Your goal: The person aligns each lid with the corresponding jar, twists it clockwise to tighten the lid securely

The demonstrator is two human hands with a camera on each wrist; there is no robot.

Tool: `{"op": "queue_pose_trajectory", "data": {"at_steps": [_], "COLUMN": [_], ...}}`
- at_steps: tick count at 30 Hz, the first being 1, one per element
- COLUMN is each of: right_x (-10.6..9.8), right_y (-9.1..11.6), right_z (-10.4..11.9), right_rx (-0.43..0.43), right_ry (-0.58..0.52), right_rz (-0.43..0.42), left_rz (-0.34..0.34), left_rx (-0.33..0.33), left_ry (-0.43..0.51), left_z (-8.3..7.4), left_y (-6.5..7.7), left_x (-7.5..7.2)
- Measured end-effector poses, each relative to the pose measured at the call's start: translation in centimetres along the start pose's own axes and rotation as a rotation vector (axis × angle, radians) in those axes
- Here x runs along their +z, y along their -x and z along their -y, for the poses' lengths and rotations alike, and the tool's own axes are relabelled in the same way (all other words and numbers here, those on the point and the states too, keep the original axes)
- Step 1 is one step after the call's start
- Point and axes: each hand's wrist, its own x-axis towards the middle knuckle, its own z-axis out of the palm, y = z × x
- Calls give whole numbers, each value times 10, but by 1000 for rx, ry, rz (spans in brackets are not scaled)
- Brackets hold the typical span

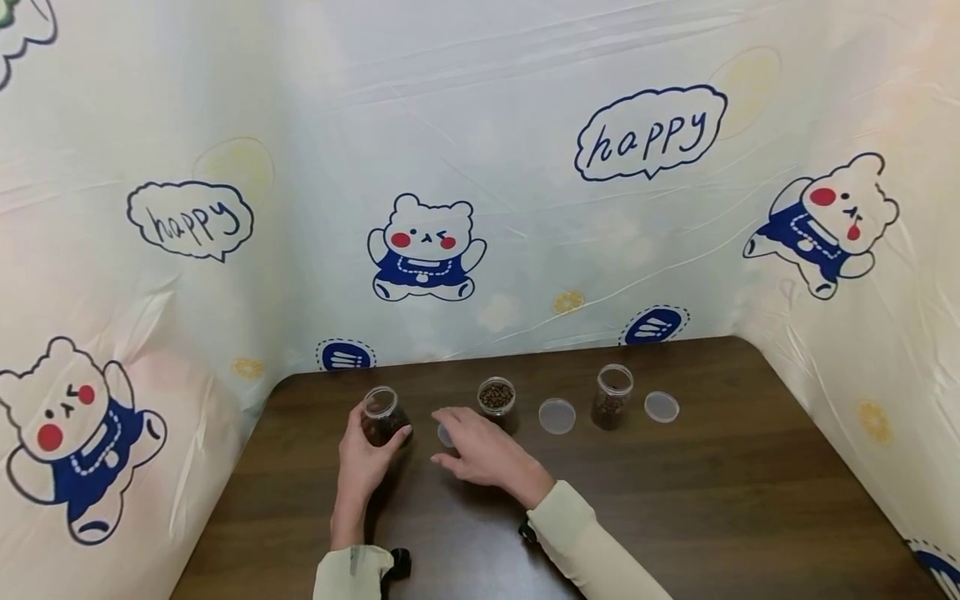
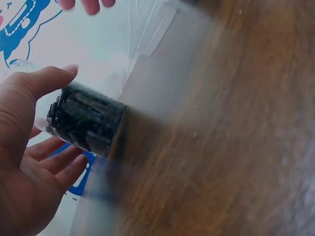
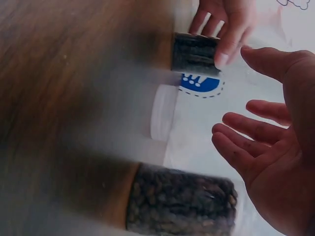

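Observation:
Three small clear jars of dark coffee beans stand open in a row on the brown table [image 1: 675, 500]. My left hand [image 1: 372, 440] grips the left jar [image 1: 382, 414], thumb on one side and fingers on the other; the left wrist view shows this jar [image 2: 88, 120] between thumb and fingers. My right hand [image 1: 480, 450] is open, palm down, its fingers straight over a small clear lid [image 1: 446, 436] lying between the left jar and the middle jar [image 1: 497, 398]. In the right wrist view, the lid [image 3: 162, 112] sits beyond the open palm [image 3: 275, 162], with the middle jar [image 3: 182, 201] close by.
The right jar [image 1: 613, 397] stands further right, with one loose lid [image 1: 557, 415] on its left and another lid [image 1: 662, 407] on its right. A plastic sheet printed with bears [image 1: 426, 250] walls the table at the back and on both sides.

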Motion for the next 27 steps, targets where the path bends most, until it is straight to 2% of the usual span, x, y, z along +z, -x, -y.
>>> {"op": "queue_pose_trajectory", "data": {"at_steps": [8,18,27], "right_x": [20,31,38], "right_y": [-10,-19,-24], "right_z": [-3,-9,-8], "right_rx": [55,193,229], "right_ry": [32,-76,-69], "right_rz": [36,50,81], "left_rz": [14,-15,-54], "left_rx": [-24,-15,-41], "left_ry": [-17,16,58], "left_z": [3,0,4], "left_y": [1,-3,1], "left_x": [8,13,14]}}
